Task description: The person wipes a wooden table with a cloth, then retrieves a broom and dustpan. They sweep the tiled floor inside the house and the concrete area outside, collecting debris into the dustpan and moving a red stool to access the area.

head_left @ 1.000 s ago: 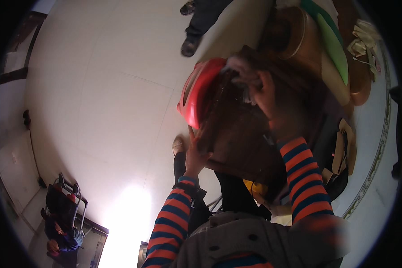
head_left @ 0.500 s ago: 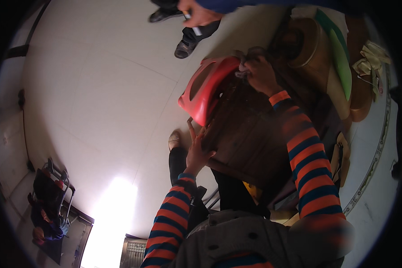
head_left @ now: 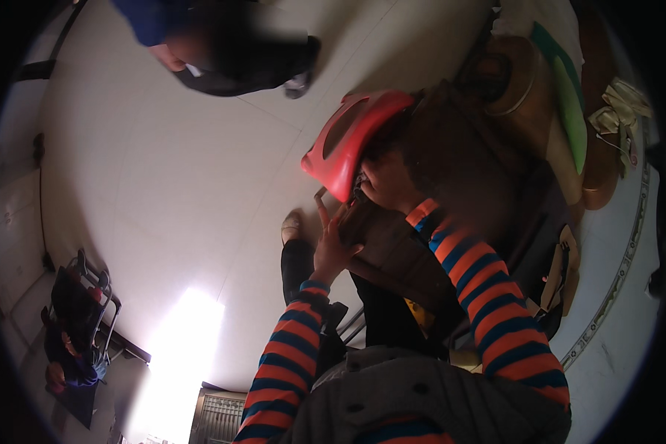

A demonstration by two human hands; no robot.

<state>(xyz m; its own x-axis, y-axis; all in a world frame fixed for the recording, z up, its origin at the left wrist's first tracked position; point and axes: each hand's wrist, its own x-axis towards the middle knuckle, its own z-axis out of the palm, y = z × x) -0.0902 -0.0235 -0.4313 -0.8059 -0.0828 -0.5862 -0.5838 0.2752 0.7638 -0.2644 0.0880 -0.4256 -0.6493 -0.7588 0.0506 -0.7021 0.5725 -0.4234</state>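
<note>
A red plastic piece with an oval opening (head_left: 333, 169), perhaps a stool on its side, rests at the left edge of a dark wooden table (head_left: 381, 240). My right hand (head_left: 389, 181) is closed on a greyish cloth (head_left: 360, 183), pressed down right beside the red piece. Most of the cloth is hidden under the fingers. My left hand (head_left: 331, 248) has its fingers apart, touching the table's near left edge just below the red piece's lower corner. Nothing shows in it.
Brown rounded furniture (head_left: 522, 78) with a green flat piece (head_left: 570, 122) stands at the right, near a beige ribbon-like bundle (head_left: 620, 107). Another person (head_left: 229, 52) is on the pale floor at the top. Someone sits (head_left: 70, 348) at the lower left.
My right hand has come from the table's far side down and left with the cloth, beside the red piece. My left hand has barely shifted. The other person has moved left.
</note>
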